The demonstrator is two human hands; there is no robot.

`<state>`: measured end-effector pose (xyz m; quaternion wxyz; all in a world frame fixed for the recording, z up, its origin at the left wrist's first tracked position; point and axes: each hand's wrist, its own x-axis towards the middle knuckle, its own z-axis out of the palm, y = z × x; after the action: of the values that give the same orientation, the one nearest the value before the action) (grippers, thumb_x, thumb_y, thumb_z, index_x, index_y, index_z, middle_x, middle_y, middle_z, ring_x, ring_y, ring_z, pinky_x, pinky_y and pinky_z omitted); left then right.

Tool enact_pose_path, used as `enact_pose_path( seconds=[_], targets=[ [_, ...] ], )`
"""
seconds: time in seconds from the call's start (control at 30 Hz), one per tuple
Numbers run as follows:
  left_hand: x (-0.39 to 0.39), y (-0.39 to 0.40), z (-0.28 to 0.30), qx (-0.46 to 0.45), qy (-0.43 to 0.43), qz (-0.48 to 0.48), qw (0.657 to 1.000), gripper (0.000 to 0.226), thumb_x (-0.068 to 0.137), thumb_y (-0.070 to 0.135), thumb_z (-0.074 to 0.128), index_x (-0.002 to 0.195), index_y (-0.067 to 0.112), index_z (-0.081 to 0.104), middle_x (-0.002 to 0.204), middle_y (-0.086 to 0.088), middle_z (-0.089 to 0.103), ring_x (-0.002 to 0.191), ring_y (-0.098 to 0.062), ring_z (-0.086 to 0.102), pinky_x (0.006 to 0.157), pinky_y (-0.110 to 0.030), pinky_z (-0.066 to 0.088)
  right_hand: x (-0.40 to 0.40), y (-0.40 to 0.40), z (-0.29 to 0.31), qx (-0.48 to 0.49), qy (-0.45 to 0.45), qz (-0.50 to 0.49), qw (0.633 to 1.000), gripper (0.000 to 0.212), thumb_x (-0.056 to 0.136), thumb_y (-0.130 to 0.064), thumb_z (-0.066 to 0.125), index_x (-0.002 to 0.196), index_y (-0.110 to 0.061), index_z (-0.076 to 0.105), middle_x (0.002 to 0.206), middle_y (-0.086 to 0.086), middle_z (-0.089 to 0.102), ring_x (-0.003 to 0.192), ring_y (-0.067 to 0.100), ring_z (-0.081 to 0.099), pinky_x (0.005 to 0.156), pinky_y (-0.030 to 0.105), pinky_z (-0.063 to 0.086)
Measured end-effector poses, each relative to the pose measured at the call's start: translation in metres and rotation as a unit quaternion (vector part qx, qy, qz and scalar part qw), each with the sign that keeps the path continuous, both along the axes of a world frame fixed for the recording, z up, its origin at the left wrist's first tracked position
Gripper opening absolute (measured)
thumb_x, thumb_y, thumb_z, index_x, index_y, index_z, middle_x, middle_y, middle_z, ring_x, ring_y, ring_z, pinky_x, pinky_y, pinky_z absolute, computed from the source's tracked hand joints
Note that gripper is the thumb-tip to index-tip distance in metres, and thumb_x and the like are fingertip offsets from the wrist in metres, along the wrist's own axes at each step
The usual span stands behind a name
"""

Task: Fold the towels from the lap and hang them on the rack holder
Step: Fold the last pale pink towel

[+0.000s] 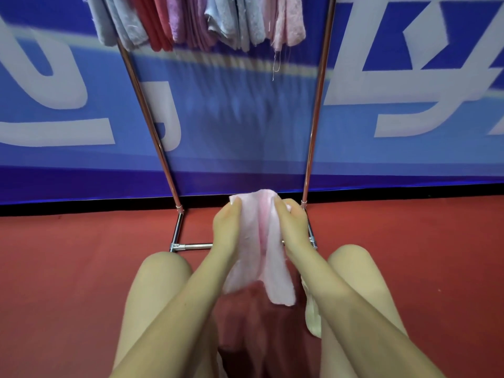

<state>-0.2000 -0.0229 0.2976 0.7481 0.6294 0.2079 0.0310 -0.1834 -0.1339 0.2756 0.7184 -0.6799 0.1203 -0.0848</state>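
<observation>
Holding the pink towel [263, 241] up in front of the knees, both hands have a closed grip on its upper part. The left hand [226, 227] has its fingers curled on the left edge, with the thumb lying on the near face of the cloth. The right hand [290, 227] holds the right edge in the same way, and its fingers go around to the far side, where I cannot see them. The two hands are near each other, so the towel is gathered between them into long vertical pleats. It is not flat. Its lower corners hang free above the lap.

I judge that the step in hand is the folding of this one towel, and that the fold is not finished yet: the edges do not lie on each other and the cloth looks loose. A dark red towel [245, 331] lies in the lap under it, and a pale cream cloth [311, 317] shows beside the right thigh, so it seems more pieces wait.

The rack holder [316, 110] stands just behind the hands on the red floor [68, 268], with its base bar [196, 245] close to the left knee. Many folded towels [201, 20] already hang at the top, grey, red, purple, blue and pink, close together.

The next move, I think, calls for bringing the edges together into a neat strip, then lifting it high to the top, where free room seems to be at the right of the last pink one.
</observation>
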Motion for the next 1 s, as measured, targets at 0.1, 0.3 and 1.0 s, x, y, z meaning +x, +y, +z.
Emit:
enact_pose_path(
  seconds=[0.1, 0.3, 1.0],
  targets=[
    [-0.006, -0.014, 0.000, -0.008, -0.047, -0.032, 0.998, 0.030, 0.100, 0.017, 0.046, 0.074, 0.015, 0.061, 0.060, 0.012, 0.065, 0.064, -0.004, 0.059, 0.047, -0.010, 0.044, -0.001, 0.007, 0.004, -0.019, -0.023, 0.021, 0.999, 0.035, 0.093, -0.018, 0.054, 0.060, -0.018, 0.043, 0.058, -0.010, 0.039, 0.051, 0.000, 0.038, 0.050, 0.013, 0.032],
    [0.011, -0.011, -0.010, 0.002, -0.062, -0.028, 0.998, 0.032, 0.101, 0.026, 0.045, 0.076, 0.018, 0.063, 0.068, 0.010, 0.064, 0.060, 0.001, 0.060, 0.059, -0.015, 0.049, 0.001, 0.015, 0.017, -0.012, -0.028, 0.094, 0.995, 0.022, 0.096, -0.011, 0.046, 0.085, -0.005, 0.064, 0.063, 0.000, 0.061, 0.051, 0.003, 0.057, 0.054, 0.015, 0.047],
    [0.014, -0.008, -0.008, -0.088, 0.035, -0.079, 0.992, 0.031, 0.096, 0.026, 0.049, 0.090, 0.008, 0.073, 0.099, -0.016, 0.073, 0.093, -0.026, 0.069, 0.090, -0.038, 0.051, 0.015, 0.001, 0.010, -0.150, -0.131, 0.122, 0.972, 0.011, 0.080, -0.007, 0.067, 0.077, -0.015, 0.059, 0.088, 0.006, 0.061, 0.081, 0.006, 0.053, 0.074, 0.011, 0.039]
  ],
)
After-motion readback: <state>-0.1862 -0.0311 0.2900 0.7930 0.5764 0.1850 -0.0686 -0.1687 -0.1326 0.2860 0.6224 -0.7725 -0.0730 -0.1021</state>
